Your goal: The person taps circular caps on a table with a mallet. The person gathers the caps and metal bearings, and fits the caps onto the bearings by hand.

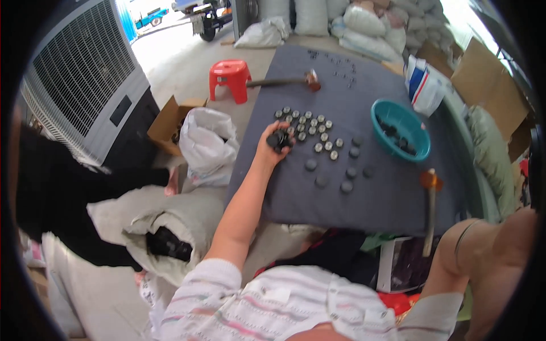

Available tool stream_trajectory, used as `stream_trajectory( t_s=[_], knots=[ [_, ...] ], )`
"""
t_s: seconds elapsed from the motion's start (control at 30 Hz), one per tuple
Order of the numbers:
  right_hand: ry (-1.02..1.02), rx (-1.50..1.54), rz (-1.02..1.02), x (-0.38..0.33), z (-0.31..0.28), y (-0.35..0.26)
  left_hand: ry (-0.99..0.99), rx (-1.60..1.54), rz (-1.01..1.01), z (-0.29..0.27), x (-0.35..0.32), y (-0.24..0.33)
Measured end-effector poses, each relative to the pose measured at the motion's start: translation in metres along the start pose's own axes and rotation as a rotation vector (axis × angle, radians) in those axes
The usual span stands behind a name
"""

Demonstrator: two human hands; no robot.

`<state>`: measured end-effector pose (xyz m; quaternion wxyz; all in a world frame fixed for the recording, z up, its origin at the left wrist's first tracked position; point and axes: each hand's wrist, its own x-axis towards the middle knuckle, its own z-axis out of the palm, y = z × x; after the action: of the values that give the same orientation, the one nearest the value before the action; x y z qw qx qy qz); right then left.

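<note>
Starting over on the left, there's a big grey cooler unit (85, 74) with a slatted grille, and below it an open brown cardboard box (169, 119) right beside a knotted white plastic bag (209, 142). Lower down sits an open whitish sack (165, 238) with dark pieces showing inside. A red plastic stool (230, 78) stands at the far left corner of the grey mat (296, 193). The left hand (274, 145) reaches onto the mat with fingers curled shut around a clump of small black caps (280, 139), so it's a gripped handful, not a pinch. Just right of it, touching distance, are the rows of little round caps with pale centres (310, 128), then a looser scatter of plain dark discs (341, 170). A mallet with a brownish head (310, 79) lies at the far side. Further right, a teal plastic bowl (400, 129) holds more dark caps, and a second mallet (430, 204) lies at the near right edge. A white bag with blue and red print (424, 85) stands past the bowl, cardboard behind it. The right hand isn't visible, only a forearm with a thin bangle, so can't tell its fingers.
</note>
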<state>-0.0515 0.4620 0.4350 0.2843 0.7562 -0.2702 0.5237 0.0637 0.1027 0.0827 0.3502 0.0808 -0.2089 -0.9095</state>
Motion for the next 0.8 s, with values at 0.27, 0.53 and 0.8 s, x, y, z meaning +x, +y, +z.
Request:
stream_trajectory(
  t_s=[0.27, 0.53, 0.8],
  knots=[
    [-0.005, -0.088, 0.125, -0.015, -0.001, 0.012, 0.181, -0.033, -0.055, 0.013, 0.004, 0.004],
    [-0.036, -0.106, 0.144, -0.039, 0.008, 0.017, 0.024, -0.026, -0.015, 0.008, 0.008, -0.001],
    [0.04, -0.126, 0.083, -0.026, 0.024, 0.02, 0.099, 0.029, -0.057, 0.007, 0.002, 0.007]
  ],
)
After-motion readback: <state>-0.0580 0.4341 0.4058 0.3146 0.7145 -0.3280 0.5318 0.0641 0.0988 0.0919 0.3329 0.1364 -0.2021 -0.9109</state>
